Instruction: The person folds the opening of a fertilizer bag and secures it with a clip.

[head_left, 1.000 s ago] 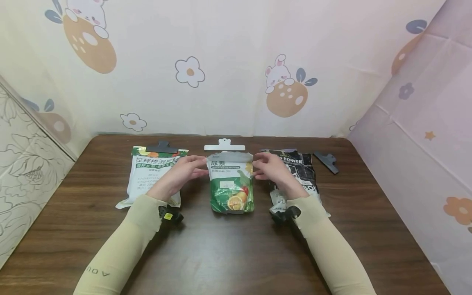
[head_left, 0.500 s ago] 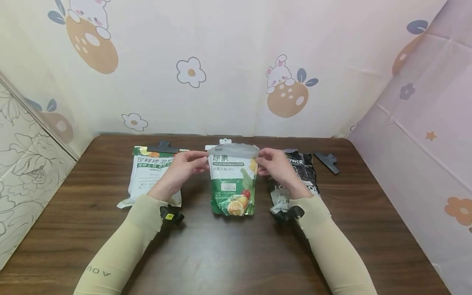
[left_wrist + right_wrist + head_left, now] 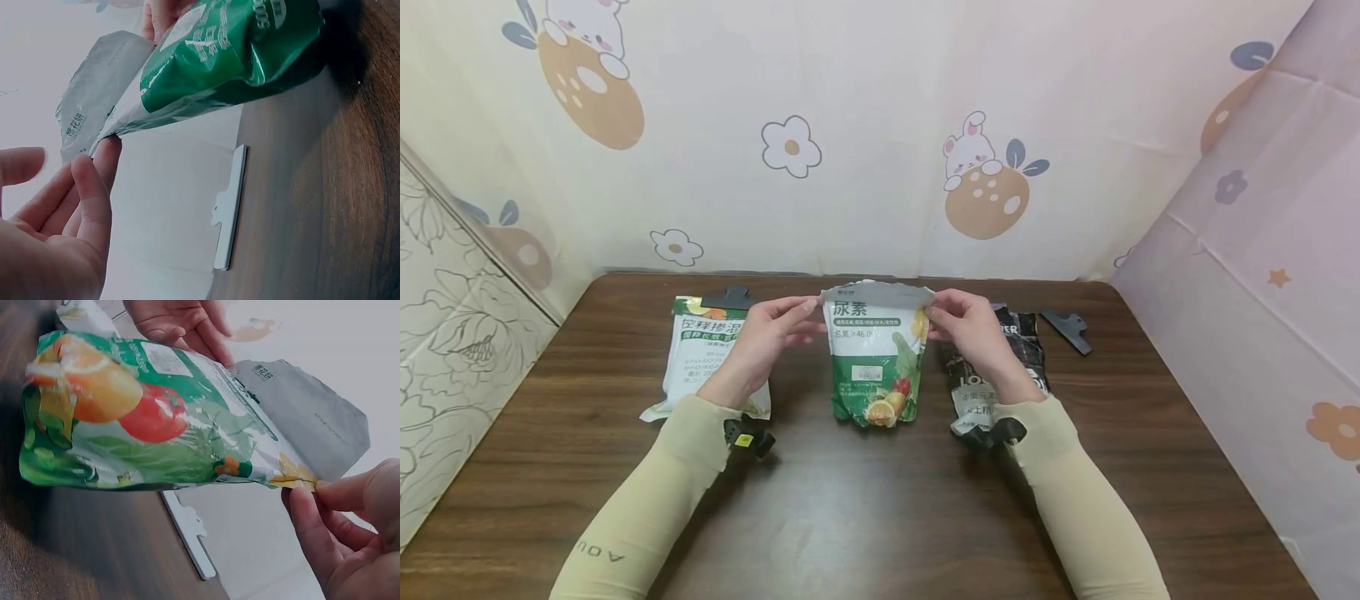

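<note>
- The green and white bag is upright in front of me, over the middle of the counter, closer to the far edge than the near edge.
- My right hand pinches the bag's top right corner with the thumb and a finger.
- My left hand has its fingertips on the top left corner, but the thumb sticks out by itself. I can't tell if those fingers nip the bag or only touch it.
- I can't tell if the bag's bottom touches the counter.
- I think bringing my left thumb in would help, so both corners get a good grip.
- A small, soft pull outward should make the grey top flat. Too hard a pull might rip it.
- The bottom looks full, so my hands should be level or the bag may tip.
- The white clip lies behind the bag by the far edge; I'd try not to bump it.
- The white bag is toward the left edge, the black bag toward the right.
</note>
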`<control>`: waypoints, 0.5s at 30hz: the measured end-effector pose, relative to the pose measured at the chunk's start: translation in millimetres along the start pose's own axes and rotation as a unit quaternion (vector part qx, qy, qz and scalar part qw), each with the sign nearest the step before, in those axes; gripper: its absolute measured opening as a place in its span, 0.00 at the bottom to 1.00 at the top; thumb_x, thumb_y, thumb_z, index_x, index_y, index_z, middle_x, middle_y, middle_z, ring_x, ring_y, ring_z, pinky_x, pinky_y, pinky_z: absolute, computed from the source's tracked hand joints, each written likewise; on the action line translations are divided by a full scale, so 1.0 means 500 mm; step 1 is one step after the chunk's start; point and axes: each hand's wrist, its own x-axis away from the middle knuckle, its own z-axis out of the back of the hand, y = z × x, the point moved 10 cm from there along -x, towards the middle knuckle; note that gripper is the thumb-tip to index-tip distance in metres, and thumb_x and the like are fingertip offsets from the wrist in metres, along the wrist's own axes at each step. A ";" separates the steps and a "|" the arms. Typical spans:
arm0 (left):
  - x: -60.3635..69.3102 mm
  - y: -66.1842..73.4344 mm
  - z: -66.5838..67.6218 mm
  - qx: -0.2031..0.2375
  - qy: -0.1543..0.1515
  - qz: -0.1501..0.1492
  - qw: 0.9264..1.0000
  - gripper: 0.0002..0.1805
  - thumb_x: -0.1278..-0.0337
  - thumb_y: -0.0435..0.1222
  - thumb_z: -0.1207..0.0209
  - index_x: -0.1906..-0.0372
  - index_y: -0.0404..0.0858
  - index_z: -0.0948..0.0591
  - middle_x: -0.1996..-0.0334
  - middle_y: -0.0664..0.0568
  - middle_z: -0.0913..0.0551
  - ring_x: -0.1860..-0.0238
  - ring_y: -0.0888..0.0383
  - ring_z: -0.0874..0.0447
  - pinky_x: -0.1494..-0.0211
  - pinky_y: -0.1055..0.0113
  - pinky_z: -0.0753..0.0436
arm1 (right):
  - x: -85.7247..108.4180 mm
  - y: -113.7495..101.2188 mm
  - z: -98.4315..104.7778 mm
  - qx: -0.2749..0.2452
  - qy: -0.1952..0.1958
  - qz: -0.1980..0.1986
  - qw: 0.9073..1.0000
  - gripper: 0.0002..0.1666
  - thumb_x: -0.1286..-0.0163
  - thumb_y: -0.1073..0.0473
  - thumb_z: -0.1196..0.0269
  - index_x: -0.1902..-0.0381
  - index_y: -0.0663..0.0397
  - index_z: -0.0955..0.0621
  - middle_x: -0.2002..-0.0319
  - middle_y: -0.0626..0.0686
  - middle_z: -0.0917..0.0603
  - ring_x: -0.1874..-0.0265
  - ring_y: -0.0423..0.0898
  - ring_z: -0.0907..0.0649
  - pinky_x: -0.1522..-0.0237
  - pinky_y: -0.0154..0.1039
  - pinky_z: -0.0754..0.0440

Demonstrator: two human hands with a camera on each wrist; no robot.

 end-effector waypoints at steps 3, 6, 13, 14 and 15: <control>0.002 0.006 0.002 0.016 0.008 -0.005 1.000 0.27 0.34 0.51 0.39 0.40 0.34 0.20 0.43 0.47 0.17 0.53 0.49 0.13 0.43 0.51 0.22 | 0.001 -0.006 0.001 -0.031 0.003 0.008 0.999 0.11 0.27 0.70 0.41 0.50 0.71 0.21 0.56 0.61 0.18 0.64 0.46 0.15 0.60 0.40 0.15; 0.005 0.011 0.004 0.023 0.012 -0.011 1.000 0.29 0.34 0.52 0.38 0.40 0.33 0.20 0.43 0.47 0.17 0.50 0.47 0.14 0.42 0.51 0.22 | 0.003 -0.013 0.004 -0.054 0.008 0.016 0.998 0.12 0.28 0.72 0.41 0.49 0.72 0.21 0.57 0.60 0.17 0.64 0.45 0.14 0.60 0.41 0.15; 0.005 0.016 0.006 0.040 0.020 -0.020 0.999 0.29 0.35 0.51 0.37 0.41 0.33 0.20 0.43 0.48 0.17 0.52 0.53 0.13 0.37 0.43 0.29 | 0.011 -0.037 0.007 -0.067 0.006 0.046 0.997 0.13 0.28 0.72 0.42 0.48 0.72 0.19 0.54 0.58 0.15 0.62 0.46 0.13 0.57 0.41 0.15; 0.006 0.017 0.007 0.042 0.023 -0.022 0.999 0.29 0.35 0.51 0.37 0.41 0.33 0.19 0.44 0.48 0.17 0.52 0.52 0.13 0.37 0.43 0.28 | 0.011 -0.040 0.007 -0.068 0.005 0.050 0.996 0.13 0.28 0.72 0.42 0.48 0.72 0.19 0.54 0.57 0.15 0.62 0.46 0.13 0.57 0.41 0.15; 0.006 0.017 0.008 0.044 0.025 -0.024 0.998 0.29 0.36 0.51 0.37 0.42 0.33 0.19 0.45 0.48 0.16 0.53 0.51 0.13 0.38 0.45 0.27 | 0.012 -0.042 0.006 -0.067 0.004 0.053 0.996 0.13 0.28 0.72 0.42 0.48 0.72 0.19 0.55 0.57 0.15 0.62 0.46 0.13 0.57 0.41 0.15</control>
